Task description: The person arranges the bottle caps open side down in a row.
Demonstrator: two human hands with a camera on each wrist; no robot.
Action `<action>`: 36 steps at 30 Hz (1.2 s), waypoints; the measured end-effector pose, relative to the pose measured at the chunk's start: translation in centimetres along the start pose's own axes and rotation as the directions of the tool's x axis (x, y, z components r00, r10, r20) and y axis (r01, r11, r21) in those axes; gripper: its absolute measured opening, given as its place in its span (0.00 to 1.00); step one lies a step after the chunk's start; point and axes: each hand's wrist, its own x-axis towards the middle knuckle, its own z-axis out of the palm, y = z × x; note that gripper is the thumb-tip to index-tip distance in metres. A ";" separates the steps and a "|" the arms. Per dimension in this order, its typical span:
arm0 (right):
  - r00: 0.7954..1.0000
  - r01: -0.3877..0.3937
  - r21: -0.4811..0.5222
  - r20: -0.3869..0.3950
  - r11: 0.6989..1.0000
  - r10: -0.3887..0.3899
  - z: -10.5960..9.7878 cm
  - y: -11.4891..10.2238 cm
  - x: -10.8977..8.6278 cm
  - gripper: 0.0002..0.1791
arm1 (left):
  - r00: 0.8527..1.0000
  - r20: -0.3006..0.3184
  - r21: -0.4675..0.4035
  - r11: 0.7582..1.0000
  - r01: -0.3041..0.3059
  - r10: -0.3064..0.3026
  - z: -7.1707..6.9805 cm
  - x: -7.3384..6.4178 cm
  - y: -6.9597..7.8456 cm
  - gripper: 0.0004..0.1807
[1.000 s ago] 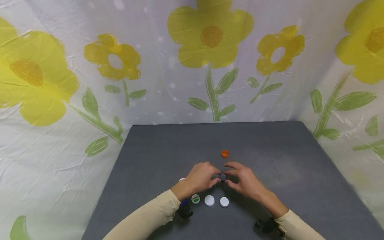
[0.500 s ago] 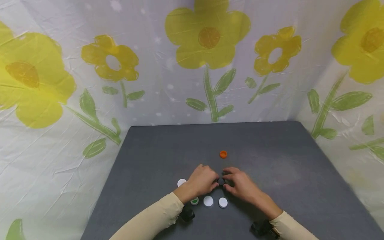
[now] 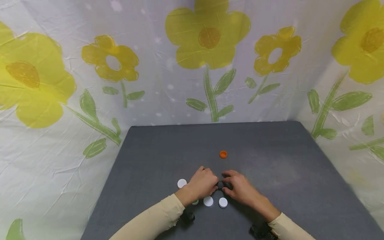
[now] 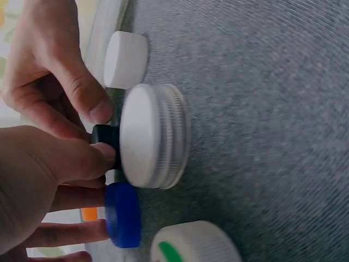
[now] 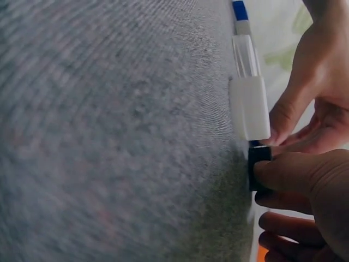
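A small black bottle cap (image 3: 220, 185) lies on the dark grey table between my two hands. My left hand (image 3: 203, 183) holds its left side with thumb and fingertips; its thumb overlaps the black cap (image 4: 106, 139) in the left wrist view. From the other side my right hand (image 3: 241, 188) grips it, and in the right wrist view the thumb lies against the black cap (image 5: 259, 169). A blue cap (image 4: 122, 215) stands by the left hand's other fingers, hidden by that hand in the head view. Close in front is a wide white cap (image 4: 150, 136).
A white cap (image 3: 223, 202) lies nearest the right hand in the front row. Beside the wide one is a white cap with a green mark (image 3: 195, 202). Another white cap (image 3: 181, 183) sits left of my left wrist, and an orange cap (image 3: 223, 154) lies farther back.
Both hands and the black cap have shifted slightly toward me, nearer the front row of caps. The white cap by the left wrist has come more into view. The orange cap has stayed put.
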 end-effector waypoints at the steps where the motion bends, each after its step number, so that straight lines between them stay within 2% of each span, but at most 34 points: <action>1: 1.000 0.000 0.001 -0.004 1.000 0.000 -0.1 0.0 0.0 0.13 | 1.000 -0.003 -0.008 1.000 0.002 -0.002 -0.1 0.0 -0.1 0.09; 6: 0.999 0.007 -0.017 -0.043 1.000 -0.007 -0.8 0.5 0.4 0.16 | 1.000 -0.016 -0.036 0.999 0.024 -0.024 -1.2 0.3 -1.3 0.10; 10: 0.997 -0.007 -0.055 -0.078 0.998 0.003 -2.2 1.1 1.3 0.19 | 0.998 -0.031 -0.042 0.997 0.061 -0.062 -2.2 1.1 -2.7 0.11; 15: 0.994 -0.020 -0.083 -0.113 0.996 0.010 -4.2 1.7 2.6 0.19 | 0.994 -0.054 -0.042 0.995 0.089 -0.092 -3.1 2.5 -4.1 0.11; 21: 0.990 -0.039 -0.087 -0.137 0.995 0.027 -5.5 2.7 4.3 0.18 | 0.990 -0.054 -0.060 0.990 0.130 -0.133 -4.0 4.7 -5.1 0.17; 28: 0.988 -0.106 -0.048 -0.114 0.993 0.100 -5.6 4.4 6.0 0.19 | 0.985 -0.019 -0.140 0.975 0.170 -0.174 -3.0 7.2 -6.1 0.18; 32: 0.988 -0.120 -0.066 -0.104 0.991 0.113 -5.3 5.0 7.0 0.19 | 0.980 0.002 -0.194 0.962 0.194 -0.197 -2.0 8.2 -6.3 0.21; 36: 0.988 -0.134 -0.084 -0.085 0.987 0.127 -4.7 5.5 7.6 0.19 | 0.974 0.049 -0.227 0.947 0.226 -0.221 -1.1 8.9 -6.3 0.22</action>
